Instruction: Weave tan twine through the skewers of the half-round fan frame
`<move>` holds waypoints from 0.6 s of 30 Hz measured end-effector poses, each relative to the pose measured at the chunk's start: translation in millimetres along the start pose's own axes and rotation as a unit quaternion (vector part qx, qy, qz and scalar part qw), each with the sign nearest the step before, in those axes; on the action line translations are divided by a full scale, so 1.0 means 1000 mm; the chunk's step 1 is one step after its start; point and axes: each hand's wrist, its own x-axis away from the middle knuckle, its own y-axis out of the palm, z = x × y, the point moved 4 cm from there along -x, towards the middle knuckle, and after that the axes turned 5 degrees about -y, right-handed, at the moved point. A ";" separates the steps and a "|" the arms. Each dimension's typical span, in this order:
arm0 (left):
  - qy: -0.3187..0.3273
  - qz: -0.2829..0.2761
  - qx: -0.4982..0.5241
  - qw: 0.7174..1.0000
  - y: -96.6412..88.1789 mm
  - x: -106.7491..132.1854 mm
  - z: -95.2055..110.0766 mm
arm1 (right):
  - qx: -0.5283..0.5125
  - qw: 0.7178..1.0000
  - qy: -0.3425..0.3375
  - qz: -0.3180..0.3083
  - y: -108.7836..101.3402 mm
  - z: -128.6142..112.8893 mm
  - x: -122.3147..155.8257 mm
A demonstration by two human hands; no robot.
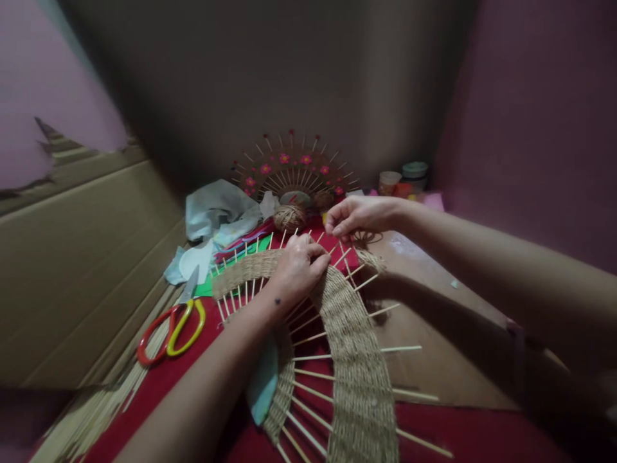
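A curved piece of woven twine on thin sticks, fan-like in shape, spreads across the middle. Its stick ends poke out past the woven band. My left hand is closed over the top of the band, fingers curled around its outer edge and the sticks there. Just above and to the right, my right hand is raised in a pinch, with a thin strand of twine running down from near its fingertips toward the sticks. Its fingertips partly hide the strand. A teal rounded piece shows inside the inner woven ring.
Scissors with red and yellow handles lie left, beside a bundle of thin sticks. Behind are a twine ball, crumpled plastic, green sheets and a flowered fan. Cardboard stands along the left.
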 end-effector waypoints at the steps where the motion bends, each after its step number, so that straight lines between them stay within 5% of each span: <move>1: 0.000 0.002 0.001 1.000 0.000 0.001 -0.001 | -0.052 0.999 0.005 -0.002 0.000 0.006 0.002; 4: -0.001 -0.001 0.001 1.000 0.002 0.002 -0.003 | -0.136 0.990 0.029 -0.014 0.002 0.015 0.009; 8: -0.002 -0.013 0.000 1.000 0.004 0.003 -0.003 | -0.114 0.992 0.048 -0.004 0.005 0.012 0.011; 18: -0.005 -0.010 0.002 1.000 0.002 0.003 0.000 | -0.122 0.992 -0.016 0.012 0.006 0.010 0.000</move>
